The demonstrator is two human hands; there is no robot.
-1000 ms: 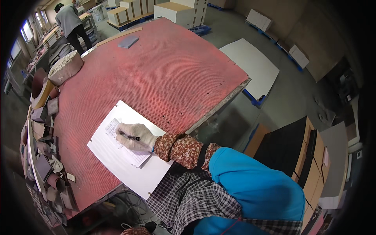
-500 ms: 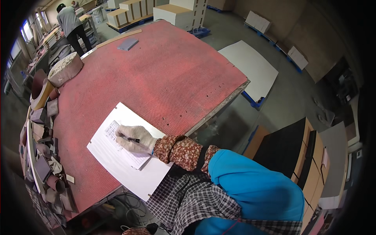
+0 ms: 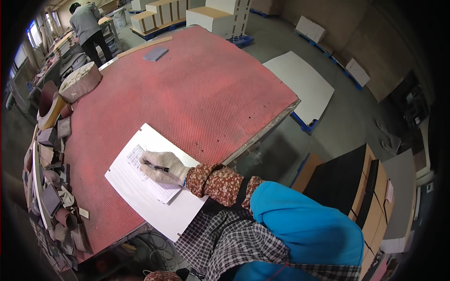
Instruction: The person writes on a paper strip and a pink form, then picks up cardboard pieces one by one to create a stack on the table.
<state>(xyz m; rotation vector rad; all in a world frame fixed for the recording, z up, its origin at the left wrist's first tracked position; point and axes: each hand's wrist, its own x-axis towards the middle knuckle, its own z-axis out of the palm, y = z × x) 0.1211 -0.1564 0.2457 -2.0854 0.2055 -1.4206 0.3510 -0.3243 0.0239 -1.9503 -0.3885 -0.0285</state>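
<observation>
My right hand (image 3: 172,162), in a pale work glove, is closed around a dark pen (image 3: 162,168). It rests on a sheet of paper with a printed grid (image 3: 135,153), partly covering it. Beneath the sheet lies a white rectangular panel (image 3: 168,222) with small dark notches at its corners, set at a slant near the front of the red-topped table (image 3: 187,89). A flowered sleeve cover (image 3: 218,185) wraps my right forearm. Of my left arm only a flowered cuff (image 3: 161,276) shows at the lower edge; the left hand is out of sight.
Sanding blocks and abrasive rolls (image 3: 65,218) crowd the table's left side. A grey block (image 3: 155,54) lies at the far end. Stacked boards (image 3: 347,178) stand to my right, and a white sheet (image 3: 302,86) sits on a blue pallet. Another person (image 3: 88,30) works far left.
The whole view has shifted very slightly. My right hand keeps its grip on the pen at nearly the same place on the paper.
</observation>
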